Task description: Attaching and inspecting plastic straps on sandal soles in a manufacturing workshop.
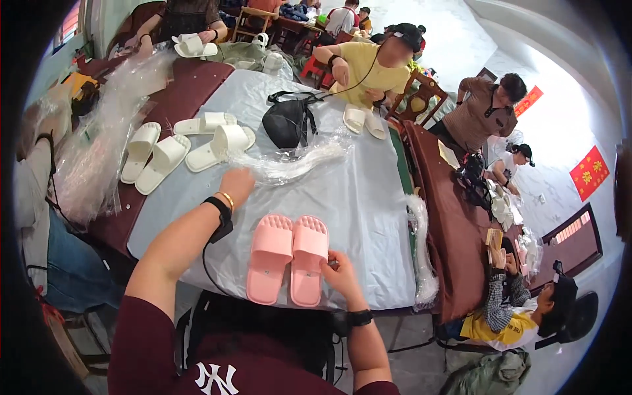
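A pair of pink slippers [268,260] lies side by side on the grey-covered table, toes pointing away from me. My right hand [340,273] is at the outer edge of the right slipper, thumb and fingers closed on its strap side. Farther left, my left hand [237,187] reaches to the near end of a bundle of clear plastic bags [296,166]. Its fingers are curled against the plastic, and their tips are partly hidden.
White slippers [164,161] sit in pairs at the left and behind the bundle. A black bag [289,122] with a cord stands at the back. Across the table, a person in yellow [375,69] has white slippers [364,122] in front. Loose plastic [105,138] covers the left table.
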### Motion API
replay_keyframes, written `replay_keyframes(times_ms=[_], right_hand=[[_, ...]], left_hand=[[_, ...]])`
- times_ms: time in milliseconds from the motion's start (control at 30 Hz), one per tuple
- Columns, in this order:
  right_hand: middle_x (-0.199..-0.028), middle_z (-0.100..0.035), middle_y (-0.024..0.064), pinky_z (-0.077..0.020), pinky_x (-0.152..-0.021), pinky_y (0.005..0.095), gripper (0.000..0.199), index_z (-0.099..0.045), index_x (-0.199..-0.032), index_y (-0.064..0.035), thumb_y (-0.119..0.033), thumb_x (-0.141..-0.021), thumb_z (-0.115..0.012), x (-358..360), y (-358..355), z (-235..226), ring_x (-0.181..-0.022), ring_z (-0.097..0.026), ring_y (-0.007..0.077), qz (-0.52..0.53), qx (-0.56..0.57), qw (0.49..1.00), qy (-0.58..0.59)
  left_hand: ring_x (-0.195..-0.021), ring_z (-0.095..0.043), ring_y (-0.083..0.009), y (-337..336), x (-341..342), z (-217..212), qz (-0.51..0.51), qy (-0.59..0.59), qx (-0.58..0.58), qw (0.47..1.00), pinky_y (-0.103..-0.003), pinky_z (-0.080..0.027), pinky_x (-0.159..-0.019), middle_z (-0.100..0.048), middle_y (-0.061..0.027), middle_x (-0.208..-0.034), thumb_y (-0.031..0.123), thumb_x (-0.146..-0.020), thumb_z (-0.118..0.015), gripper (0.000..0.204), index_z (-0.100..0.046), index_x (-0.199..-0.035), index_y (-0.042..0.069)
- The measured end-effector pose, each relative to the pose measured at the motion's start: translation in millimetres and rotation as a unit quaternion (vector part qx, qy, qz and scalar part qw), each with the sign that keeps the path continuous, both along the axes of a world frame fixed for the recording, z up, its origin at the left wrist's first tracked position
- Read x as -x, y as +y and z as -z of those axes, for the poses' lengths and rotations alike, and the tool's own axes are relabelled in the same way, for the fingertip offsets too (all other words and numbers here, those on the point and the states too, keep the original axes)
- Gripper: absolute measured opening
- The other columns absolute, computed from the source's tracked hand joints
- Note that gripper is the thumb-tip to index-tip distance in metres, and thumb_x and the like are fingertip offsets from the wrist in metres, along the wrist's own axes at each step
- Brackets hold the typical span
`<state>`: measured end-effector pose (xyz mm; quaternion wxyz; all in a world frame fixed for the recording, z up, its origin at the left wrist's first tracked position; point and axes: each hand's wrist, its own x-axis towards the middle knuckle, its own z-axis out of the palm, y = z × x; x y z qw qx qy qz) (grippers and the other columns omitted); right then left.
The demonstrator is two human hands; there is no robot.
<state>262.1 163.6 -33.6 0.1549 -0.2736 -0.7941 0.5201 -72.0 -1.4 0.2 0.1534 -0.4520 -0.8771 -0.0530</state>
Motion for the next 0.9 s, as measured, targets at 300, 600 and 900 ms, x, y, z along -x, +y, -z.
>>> replay_keyframes(times_ms=[300, 600, 900], right_hand=[[-0.113, -0.06, 0.0189, -0.0521, -0.07, 0.034, 0.042, -0.059, -0.118, -0.0018, -0.014, -0.078, -0.067, 68.6, 21.5, -98.6, -0.079, -0.063, 0.0266, -0.093, -0.24, 0.965, -0.045], [-0.148, -0.033, 0.0171, -0.0358, -0.105, 0.0471, 0.068, -0.034, -0.144, -0.0153, -0.024, -0.083, -0.063, 201.0, -5.1, -83.1, -0.134, -0.034, 0.0378, -0.232, -0.443, 0.857, -0.121], [-0.155, -0.02, 0.014, -0.0293, -0.107, 0.0546, 0.077, -0.03, -0.147, -0.018, -0.039, -0.081, -0.064, 228.2, 1.6, -42.4, -0.141, -0.021, 0.0346, -0.262, -0.404, 0.841, -0.249]], left_hand=[[-0.082, -0.062, -0.0328, -13.4, -0.2, -14.1, 0.065, -0.042, -0.06, 0.995, -0.043, -0.051, -0.068, -0.061, -0.0136, -0.085, 0.006, -0.076, -0.057, 0.006, -0.062, -0.077, 0.004], [-0.083, -0.06, -0.0346, -15.1, 2.3, -25.5, 0.105, -0.136, -0.136, 0.976, -0.045, -0.049, -0.07, -0.06, -0.0143, -0.085, 0.007, -0.081, -0.053, 0.008, -0.058, -0.087, 0.006], [-0.07, -0.061, -0.0234, -48.5, 48.9, -72.9, 0.014, -0.336, -0.395, 0.855, -0.035, -0.048, -0.062, -0.062, -0.0115, -0.081, 0.015, -0.093, -0.046, 0.014, -0.054, -0.091, 0.004]])
